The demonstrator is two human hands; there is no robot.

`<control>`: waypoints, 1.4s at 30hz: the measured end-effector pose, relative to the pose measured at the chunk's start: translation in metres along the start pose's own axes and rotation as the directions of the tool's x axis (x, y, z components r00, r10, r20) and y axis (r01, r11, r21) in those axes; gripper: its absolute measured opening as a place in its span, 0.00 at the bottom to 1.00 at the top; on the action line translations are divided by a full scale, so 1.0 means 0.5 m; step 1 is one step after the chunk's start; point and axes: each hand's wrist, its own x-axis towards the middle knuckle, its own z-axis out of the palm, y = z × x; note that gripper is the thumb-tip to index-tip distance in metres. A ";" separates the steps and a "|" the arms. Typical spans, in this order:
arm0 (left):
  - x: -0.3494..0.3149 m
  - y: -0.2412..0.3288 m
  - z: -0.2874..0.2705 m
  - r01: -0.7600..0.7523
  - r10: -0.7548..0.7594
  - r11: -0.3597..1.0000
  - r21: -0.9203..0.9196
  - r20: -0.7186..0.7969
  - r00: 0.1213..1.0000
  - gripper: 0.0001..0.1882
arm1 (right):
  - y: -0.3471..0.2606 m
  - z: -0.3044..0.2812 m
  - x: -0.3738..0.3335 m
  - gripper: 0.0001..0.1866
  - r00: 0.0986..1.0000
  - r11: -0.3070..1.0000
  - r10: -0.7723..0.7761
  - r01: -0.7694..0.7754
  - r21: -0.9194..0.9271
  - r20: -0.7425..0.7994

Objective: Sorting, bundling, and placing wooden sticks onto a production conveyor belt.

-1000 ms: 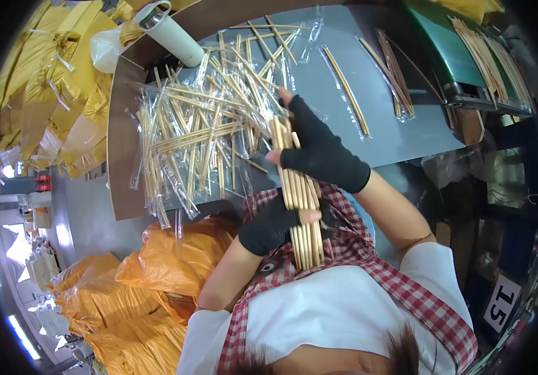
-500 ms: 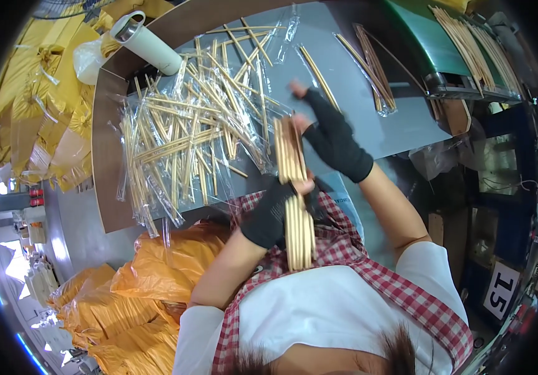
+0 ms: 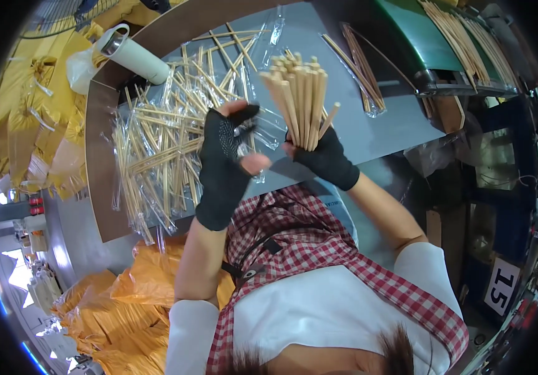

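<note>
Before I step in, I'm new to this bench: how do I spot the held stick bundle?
Over the near edge of the grey tabletop, find the black-gloved right hand. It grips the pale stick bundle. Unlike the plastic-wrapped sticks strewn to the left, these are bunched together, one jutting rightward.

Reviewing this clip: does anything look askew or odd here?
One thin pale wooden stick slants outward from the fanned bundle of pale wooden sticks in the black-gloved right hand, sitting apart from the others. No damage is apparent.

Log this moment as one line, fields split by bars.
left hand: open, nothing held | right hand: gripping stick bundle | table: plastic-wrapped sticks heaped at left | white bottle: beside heap
</note>
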 end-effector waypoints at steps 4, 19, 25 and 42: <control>0.028 -0.032 0.073 -0.170 0.185 0.906 0.389 -0.002 0.983 0.45 | 0.079 0.011 -0.016 0.23 0.994 1.000 0.013 -0.012 -0.011 0.111; -0.008 -0.037 0.127 -0.137 0.135 0.984 0.116 0.028 0.990 0.25 | 0.044 -0.016 -0.019 0.18 0.971 0.990 -0.140 0.133 0.048 0.194; -0.007 -0.027 0.135 -0.085 0.086 0.996 0.025 -0.019 0.996 0.27 | 0.027 -0.012 -0.006 0.21 0.965 0.981 -0.194 0.186 0.063 0.178; 0.023 -0.006 0.083 0.211 -0.205 0.958 -0.193 0.050 0.977 0.33 | 0.094 0.007 -0.015 0.21 0.989 0.989 0.058 -0.075 0.128 0.137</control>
